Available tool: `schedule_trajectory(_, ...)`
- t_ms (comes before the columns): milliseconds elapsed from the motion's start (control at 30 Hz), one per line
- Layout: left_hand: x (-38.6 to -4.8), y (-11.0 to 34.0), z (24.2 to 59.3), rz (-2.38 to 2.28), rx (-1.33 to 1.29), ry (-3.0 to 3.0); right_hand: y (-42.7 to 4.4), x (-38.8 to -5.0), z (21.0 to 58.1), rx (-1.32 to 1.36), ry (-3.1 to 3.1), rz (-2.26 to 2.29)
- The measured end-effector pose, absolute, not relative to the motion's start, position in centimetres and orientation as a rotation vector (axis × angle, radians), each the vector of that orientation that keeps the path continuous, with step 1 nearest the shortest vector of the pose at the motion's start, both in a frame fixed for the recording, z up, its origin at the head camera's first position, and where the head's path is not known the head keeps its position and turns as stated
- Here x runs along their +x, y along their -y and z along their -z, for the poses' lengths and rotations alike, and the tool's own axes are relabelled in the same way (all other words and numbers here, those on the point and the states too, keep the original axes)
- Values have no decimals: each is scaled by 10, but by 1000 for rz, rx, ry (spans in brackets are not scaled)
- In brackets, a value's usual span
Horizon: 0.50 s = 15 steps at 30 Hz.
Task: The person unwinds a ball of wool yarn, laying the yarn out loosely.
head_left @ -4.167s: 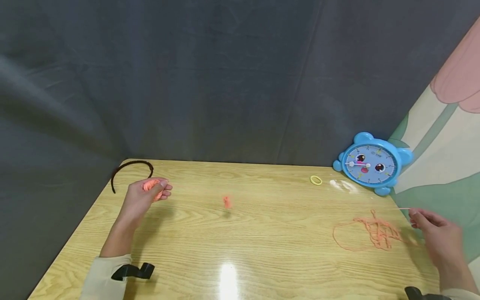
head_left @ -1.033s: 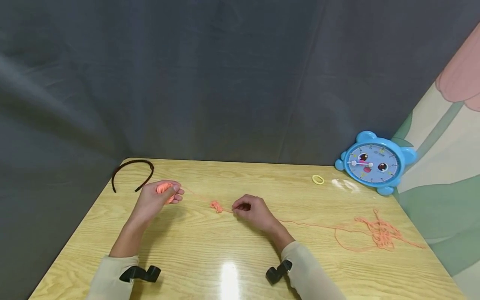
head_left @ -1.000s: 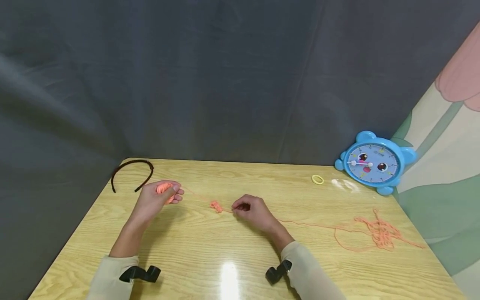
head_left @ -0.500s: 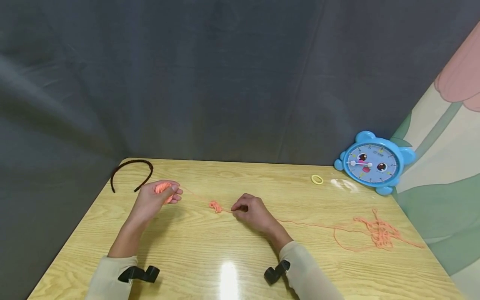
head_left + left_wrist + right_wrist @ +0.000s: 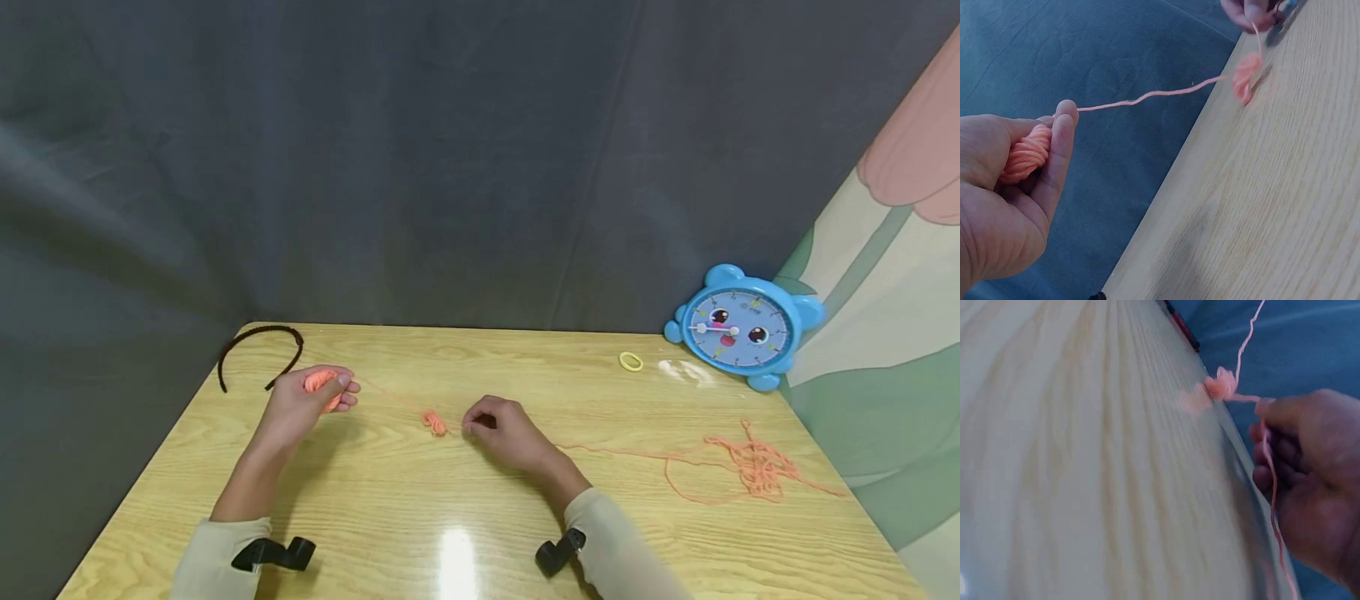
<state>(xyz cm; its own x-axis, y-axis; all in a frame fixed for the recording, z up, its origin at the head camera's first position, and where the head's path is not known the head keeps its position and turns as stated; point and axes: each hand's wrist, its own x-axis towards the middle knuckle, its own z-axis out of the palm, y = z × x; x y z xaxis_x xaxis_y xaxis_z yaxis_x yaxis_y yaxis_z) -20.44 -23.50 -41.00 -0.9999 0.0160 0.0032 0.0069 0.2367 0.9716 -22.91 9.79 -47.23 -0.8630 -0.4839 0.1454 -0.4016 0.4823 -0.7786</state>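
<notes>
While the left hand (image 5: pixel 296 410) grips yarn (image 5: pixel 1029 155), the right hand (image 5: pixel 513 433) pinches thread (image 5: pixel 1272 481) — a clump (image 5: pixel 433 422) apparently aloft between.

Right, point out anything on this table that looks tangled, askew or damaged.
A small yarn clump interrupts the strand between left hand and right hand, and a loose, tangled-looking yarn heap spreads toward the right of the table. The blue clock also sits tilted. I see no damage.

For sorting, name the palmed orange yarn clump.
The wound orange yarn bundle in the left hand; the small orange clump and sprawling orange tangle are outside.
</notes>
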Motion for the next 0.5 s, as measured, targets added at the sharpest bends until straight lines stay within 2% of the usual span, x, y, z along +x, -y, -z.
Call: schedule_trajectory(500,-206,236,415,-1929,20,-2481,-158,-225,438,-697,-2628,1618)
